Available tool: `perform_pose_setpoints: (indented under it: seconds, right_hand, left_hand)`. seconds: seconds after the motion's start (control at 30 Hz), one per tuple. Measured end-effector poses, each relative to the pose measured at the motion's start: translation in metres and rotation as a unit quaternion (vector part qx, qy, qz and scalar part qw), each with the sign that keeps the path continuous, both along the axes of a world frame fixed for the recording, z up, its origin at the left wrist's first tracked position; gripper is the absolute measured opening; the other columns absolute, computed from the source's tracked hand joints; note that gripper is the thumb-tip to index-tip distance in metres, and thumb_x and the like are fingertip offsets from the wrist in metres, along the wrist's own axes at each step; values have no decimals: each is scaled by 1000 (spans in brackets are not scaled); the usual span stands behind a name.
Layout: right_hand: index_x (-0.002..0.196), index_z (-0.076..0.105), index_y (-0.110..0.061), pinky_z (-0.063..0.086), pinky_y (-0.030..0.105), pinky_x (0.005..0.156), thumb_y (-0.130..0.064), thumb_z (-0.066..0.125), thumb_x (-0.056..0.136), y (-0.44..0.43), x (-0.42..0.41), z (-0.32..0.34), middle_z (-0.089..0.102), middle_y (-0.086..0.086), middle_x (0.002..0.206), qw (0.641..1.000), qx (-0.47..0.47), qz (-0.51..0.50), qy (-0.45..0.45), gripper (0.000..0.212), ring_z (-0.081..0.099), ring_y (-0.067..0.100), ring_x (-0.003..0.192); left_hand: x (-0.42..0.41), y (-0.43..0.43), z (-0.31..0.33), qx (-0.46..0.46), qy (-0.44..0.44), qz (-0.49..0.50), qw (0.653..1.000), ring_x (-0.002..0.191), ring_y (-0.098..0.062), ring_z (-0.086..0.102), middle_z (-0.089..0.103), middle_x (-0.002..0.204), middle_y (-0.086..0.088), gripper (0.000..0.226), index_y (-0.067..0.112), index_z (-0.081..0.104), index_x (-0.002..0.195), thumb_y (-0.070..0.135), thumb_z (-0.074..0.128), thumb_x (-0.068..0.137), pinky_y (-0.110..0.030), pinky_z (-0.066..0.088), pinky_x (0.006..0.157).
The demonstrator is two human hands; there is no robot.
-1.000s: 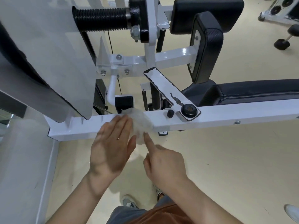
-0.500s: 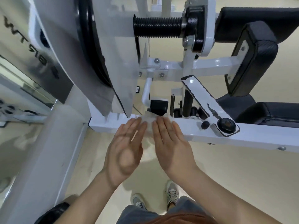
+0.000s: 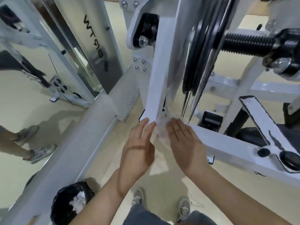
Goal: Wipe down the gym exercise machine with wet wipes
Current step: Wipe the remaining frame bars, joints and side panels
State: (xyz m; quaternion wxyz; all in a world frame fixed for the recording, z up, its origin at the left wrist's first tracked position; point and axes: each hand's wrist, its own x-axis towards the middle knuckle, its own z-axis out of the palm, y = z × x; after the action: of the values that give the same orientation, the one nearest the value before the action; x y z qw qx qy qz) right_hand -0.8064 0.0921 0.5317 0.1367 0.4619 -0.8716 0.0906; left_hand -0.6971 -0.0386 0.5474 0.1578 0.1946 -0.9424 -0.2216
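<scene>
Mid-job imo: left hand (image 3: pixel 138 148) & right hand (image 3: pixel 186 143) both flat, fingers straight, pressing wet wipe (image 3: pixel 159 129) onto corner where upright (image 3: pixel 155 78) is meeting base beam (image 3: pixel 227 143). Upper frame + pulley (image 3: pixel 194 54) prob left to do. Cables (image 3: pixel 186 101) crowding that corner. Bin (image 3: pixel 65 213) w/ used wipes sitting on floor to the left.

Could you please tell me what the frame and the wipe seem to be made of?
Frame: likely steel, painted glossy white; square tube with bolts and sheen. Wipe: thin whitish nonwoven sheet, perhaps damp; it crumples softly and looks translucent.
</scene>
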Motion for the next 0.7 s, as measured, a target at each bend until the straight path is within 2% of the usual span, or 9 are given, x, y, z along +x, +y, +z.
perform_pose_setpoints:
  seconds: [0.07,0.1,0.17,0.27,0.37,0.43,0.5,0.6,0.7]
  right_hand:
    - [126,61,6,47,52,97,1,29,82,32,-2,1,60,24,130,999,-11,-38,19,55,61,40,118]
    - [128,60,7,44,53,99,2,28,83,40,-1,2,59,24,131,998,-10,-61,25,56,59,40,119]
    - [130,57,6,42,50,104,1,32,87,29,4,-1,58,23,133,993,-13,-110,33,51,57,40,123]
    - [133,55,3,35,46,110,-6,48,91,-34,22,-15,58,20,136,989,-29,-142,3,44,54,37,128]
    - [138,50,2,25,40,116,-14,44,95,-76,29,-17,53,16,142,982,-65,-176,-23,46,49,33,133]
    - [140,50,-2,20,34,119,-19,43,97,-67,31,-13,51,11,145,980,-69,-184,-29,47,46,27,136]
    - [140,51,-7,23,34,117,-17,42,96,-43,34,-11,51,7,146,980,-41,-193,-19,46,45,22,137]
    - [142,49,-9,26,39,115,-9,40,92,10,29,-13,49,5,147,968,-6,-249,8,51,44,21,137]
    - [143,47,-7,30,44,113,1,40,88,57,21,-17,49,7,147,949,7,-315,34,56,46,25,136]
  left_hand:
    - [1,-5,0,-8,2,-47,999,127,-23,49,47,144,-7,63,14,52,136,-4,54,76,-29,54,83]
    - [3,-8,0,-12,1,-67,998,128,-23,49,47,143,-7,63,14,53,136,-4,56,75,-28,55,84]
    - [6,-18,-2,-14,6,-88,996,127,-26,49,49,141,-9,64,11,54,135,-7,58,73,-29,52,87]
    - [11,-34,-6,-34,27,-120,992,122,-27,49,52,134,-13,60,8,57,131,-7,56,73,-32,51,88]
    - [6,-44,-5,-67,52,-203,975,120,-27,51,56,131,-13,57,8,53,131,1,40,77,-35,52,93]
    - [-6,-43,-1,-88,42,-270,958,129,-27,48,52,138,-12,59,7,48,136,0,39,78,-37,47,102]
    - [-19,-33,0,-121,29,-325,937,138,-26,40,45,148,-12,60,5,45,141,0,43,81,-40,40,110]
    - [-24,-18,-1,-164,35,-384,908,139,-27,38,42,150,-12,63,5,42,144,5,39,81,-38,28,115]
    - [-19,-21,-7,-181,41,-404,896,138,-27,38,44,149,-13,72,6,35,144,0,58,75,-39,26,115]
